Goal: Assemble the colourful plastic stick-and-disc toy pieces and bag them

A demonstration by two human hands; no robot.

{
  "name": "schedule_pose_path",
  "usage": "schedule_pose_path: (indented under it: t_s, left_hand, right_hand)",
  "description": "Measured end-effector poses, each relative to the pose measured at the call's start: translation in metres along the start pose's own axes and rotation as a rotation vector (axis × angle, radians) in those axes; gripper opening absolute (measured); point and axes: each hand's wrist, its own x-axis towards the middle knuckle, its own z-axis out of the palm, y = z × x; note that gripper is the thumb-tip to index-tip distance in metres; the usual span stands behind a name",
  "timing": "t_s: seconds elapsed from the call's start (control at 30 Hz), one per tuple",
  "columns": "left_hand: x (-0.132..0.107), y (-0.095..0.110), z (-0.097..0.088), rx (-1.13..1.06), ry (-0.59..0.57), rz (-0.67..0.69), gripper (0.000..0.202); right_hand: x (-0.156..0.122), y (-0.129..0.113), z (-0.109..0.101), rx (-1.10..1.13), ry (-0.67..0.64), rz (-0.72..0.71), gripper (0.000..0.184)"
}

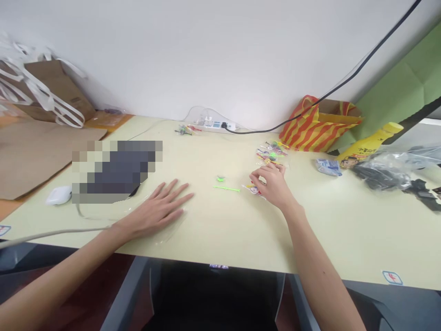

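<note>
My left hand (pixel 160 208) lies flat on the table, fingers spread, with a clear plastic bag (pixel 170 229) partly under it. My right hand (pixel 270 184) has its fingers curled together just over a small white, yellow and red plastic toy piece (pixel 253 188). Whatever is between those fingertips is hidden. Left of that hand lie a thin bright green stick (pixel 226 188) and a small green rounded piece (pixel 220 179). Beyond the hand, several coloured plastic toy pieces (pixel 272 154) sit in a loose pile, seemingly in clear wrapping.
At the wall is a power strip (pixel 215 124) with a black cable; more small toy parts (pixel 186 130) lie beside it. A striped bag (pixel 310 126), a yellow bottle (pixel 370 146) and a blue-white packet (pixel 328 167) stand right. Left are a white case (pixel 59 195) and a blurred dark object (pixel 117 172).
</note>
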Motion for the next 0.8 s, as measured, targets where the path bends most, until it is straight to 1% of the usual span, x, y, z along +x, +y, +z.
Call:
schedule_pose_path:
  t_s: [0.1, 0.23, 0.33, 0.4, 0.43, 0.47, 0.5, 0.53, 0.6, 0.63, 0.67, 0.73, 0.77, 0.8]
  left_hand:
    - [0.031, -0.001, 0.01, 0.014, 0.062, -0.164, 0.059]
    - [0.087, -0.009, 0.016, 0.032, 0.161, -0.418, 0.063]
    - [0.126, -0.015, 0.013, -0.012, 0.22, -0.538, 0.064]
    - [0.14, -0.017, 0.005, -0.049, 0.268, -0.574, 0.065]
    - [0.143, -0.018, -0.001, -0.061, 0.302, -0.571, 0.065]
    - [0.143, -0.019, -0.008, -0.069, 0.327, -0.533, 0.064]
    - [0.139, -0.021, -0.014, -0.073, 0.34, -0.46, 0.062]
    - [0.133, -0.023, -0.02, -0.073, 0.329, -0.354, 0.06]
    - [0.117, -0.03, -0.027, -0.04, 0.233, -0.094, 0.056]
    - [0.109, -0.033, -0.027, -0.012, 0.195, -0.029, 0.054]
    - [0.102, -0.036, -0.025, -0.002, 0.143, -0.004, 0.054]
    - [0.093, -0.041, -0.015, -0.013, 0.058, -0.041, 0.055]
    - [0.093, -0.042, -0.008, -0.017, 0.044, -0.081, 0.057]
    - [0.095, -0.043, -0.001, -0.013, 0.059, -0.129, 0.059]
  right_hand:
    - [0.0, 0.003, 0.0, -0.01, 0.015, 0.019, 0.028]
    - [-0.001, 0.008, -0.001, -0.02, 0.04, 0.04, 0.028]
    - [-0.001, 0.01, 0.0, -0.025, 0.041, 0.039, 0.027]
    - [-0.001, 0.012, 0.001, -0.03, 0.042, 0.04, 0.028]
    - [-0.001, 0.013, 0.0, -0.033, 0.045, 0.042, 0.028]
    - [0.0, 0.013, 0.0, -0.037, 0.049, 0.044, 0.029]
    - [0.0, 0.013, -0.001, -0.04, 0.052, 0.045, 0.029]
    - [-0.001, 0.013, -0.003, -0.043, 0.056, 0.046, 0.029]
    - [-0.001, 0.012, -0.006, -0.046, 0.06, 0.046, 0.028]
    - [-0.001, 0.011, -0.008, -0.046, 0.061, 0.045, 0.027]
    - [-0.002, 0.01, -0.009, -0.048, 0.061, 0.044, 0.027]
    - [-0.002, 0.009, -0.011, -0.054, 0.053, 0.038, 0.026]
    - [-0.003, 0.008, -0.012, -0.056, 0.044, 0.035, 0.026]
    - [-0.003, 0.008, -0.012, -0.057, 0.035, 0.034, 0.026]
